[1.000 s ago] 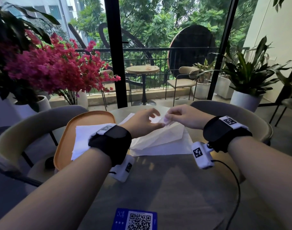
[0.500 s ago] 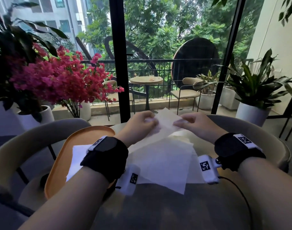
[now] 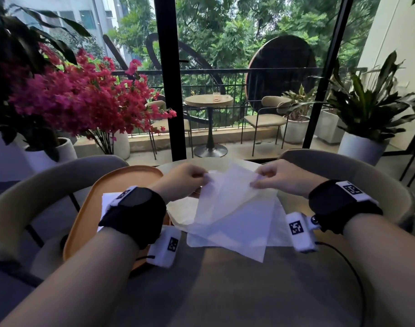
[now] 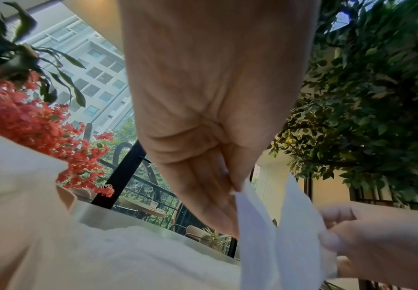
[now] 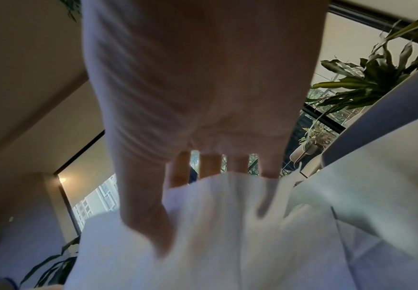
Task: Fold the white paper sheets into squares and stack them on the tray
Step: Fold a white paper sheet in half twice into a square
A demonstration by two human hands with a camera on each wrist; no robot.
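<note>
Both grips, left hand [image 3: 181, 180] and right hand [image 3: 280, 177], pinch one lifted paper sheet [image 3: 230, 208].

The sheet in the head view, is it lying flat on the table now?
No, both the left hand and the right hand pinch the top edge of the sheet and hold it lifted above the table.

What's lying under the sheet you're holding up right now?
Under the lifted sheet, pinched by the left hand and right hand, more white paper lies on the table. How many sheets is hidden.
</note>
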